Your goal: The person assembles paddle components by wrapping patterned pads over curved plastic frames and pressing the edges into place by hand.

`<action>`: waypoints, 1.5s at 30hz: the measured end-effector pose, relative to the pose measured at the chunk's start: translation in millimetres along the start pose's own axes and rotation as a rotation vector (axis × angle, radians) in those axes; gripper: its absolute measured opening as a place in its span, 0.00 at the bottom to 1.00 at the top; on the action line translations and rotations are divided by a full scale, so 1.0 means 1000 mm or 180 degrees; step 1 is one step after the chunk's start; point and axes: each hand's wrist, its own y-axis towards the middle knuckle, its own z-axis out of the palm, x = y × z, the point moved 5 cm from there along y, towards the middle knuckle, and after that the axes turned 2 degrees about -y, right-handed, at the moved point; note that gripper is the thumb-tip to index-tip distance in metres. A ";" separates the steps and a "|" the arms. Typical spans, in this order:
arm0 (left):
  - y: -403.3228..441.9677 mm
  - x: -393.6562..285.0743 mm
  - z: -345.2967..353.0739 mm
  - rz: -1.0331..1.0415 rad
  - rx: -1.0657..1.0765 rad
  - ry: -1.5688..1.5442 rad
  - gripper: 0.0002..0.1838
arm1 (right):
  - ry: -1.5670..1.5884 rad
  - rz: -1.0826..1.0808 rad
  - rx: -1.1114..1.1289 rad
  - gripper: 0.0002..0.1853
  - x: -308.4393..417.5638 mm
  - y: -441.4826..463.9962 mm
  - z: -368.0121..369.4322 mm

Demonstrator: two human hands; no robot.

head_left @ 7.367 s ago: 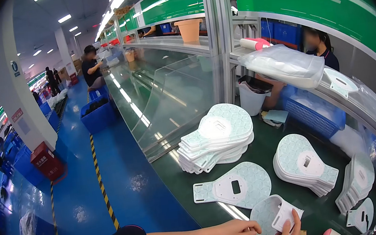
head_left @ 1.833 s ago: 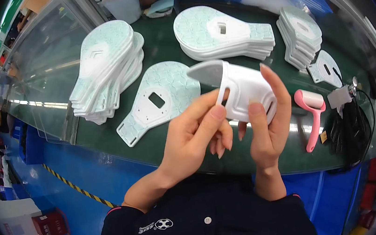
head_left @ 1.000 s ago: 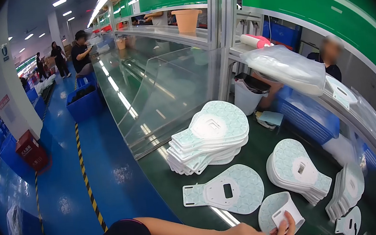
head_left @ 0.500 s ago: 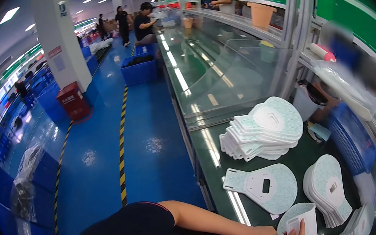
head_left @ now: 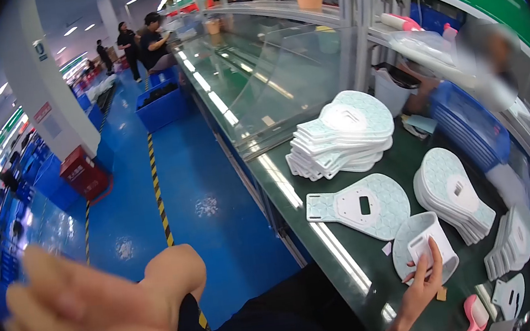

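My right hand (head_left: 427, 271) grips a pale green and white paddle-shaped panel (head_left: 450, 256) on the bench, its fingers lying over the white middle part. The narrow end of this panel seems to curve up, and its underside is hidden. Raised close to the camera at lower left, my left hand (head_left: 92, 319) is blurred; its fingers look bent, but whether they hold anything does not show. A similar flat panel (head_left: 385, 200) with a dark slot lies just beyond my right hand. To its right is a stack of such panels (head_left: 448, 176).
A taller panel stack (head_left: 347, 132) stands farther along the green bench (head_left: 329, 257). Near the right edge are more panels (head_left: 512, 241), a blue basket (head_left: 468, 121) and a pink-handled brush (head_left: 474, 315). A clear sheet (head_left: 298, 62) rises behind. Several people are farther off.
My left hand has come off the panel and risen toward the camera at lower left. My right hand stays on the panel. The view has turned, showing more of the bench's near right.
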 end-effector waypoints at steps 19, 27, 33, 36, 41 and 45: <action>-0.016 0.050 0.003 -0.0076 -0.0334 -0.0267 0.17 | -0.0021 0.0175 -0.0147 0.14 -0.016 0.011 0.003; 0.001 0.073 -0.004 0.0128 -0.0153 -0.0241 0.17 | -0.0267 0.0115 -0.0077 0.16 -0.039 0.017 -0.002; 0.019 0.086 -0.006 0.0229 0.0096 -0.0235 0.17 | -0.0413 0.0208 -0.0082 0.18 -0.029 0.014 -0.003; 0.021 0.089 -0.005 0.0219 0.0141 -0.0229 0.17 | -0.0518 0.0107 -0.0077 0.18 -0.034 0.015 -0.003; 0.020 0.090 -0.002 0.0237 0.0131 -0.0258 0.17 | -0.0597 0.0063 -0.0037 0.18 -0.045 0.018 -0.003; 0.023 0.091 0.002 0.0274 0.0177 -0.0303 0.17 | -0.0525 0.0271 0.0104 0.18 -0.034 0.015 0.001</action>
